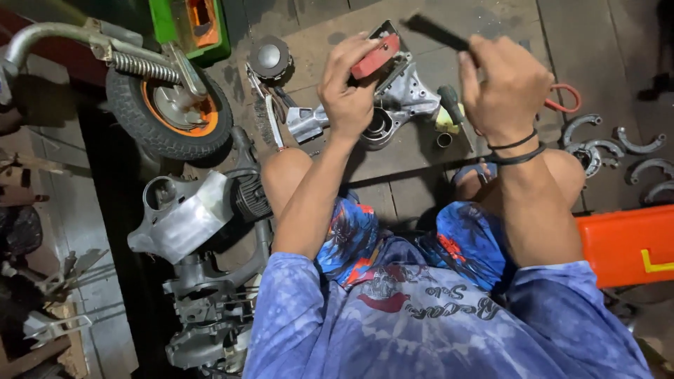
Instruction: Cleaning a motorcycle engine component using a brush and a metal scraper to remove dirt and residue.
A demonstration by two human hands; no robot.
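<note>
The left hand [349,91] pinches a small red, flat-edged part with a dark rim [376,53], held above the grey metal engine casing [393,98] on the floor. The right hand [504,88] is closed around a blurred black tool [435,31], just right of the part.

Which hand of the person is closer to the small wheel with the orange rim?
The left hand, holding a red part, is nearer to the wheel, which lies to its left. The right hand, gripping a dark tool, is farther away.
</note>
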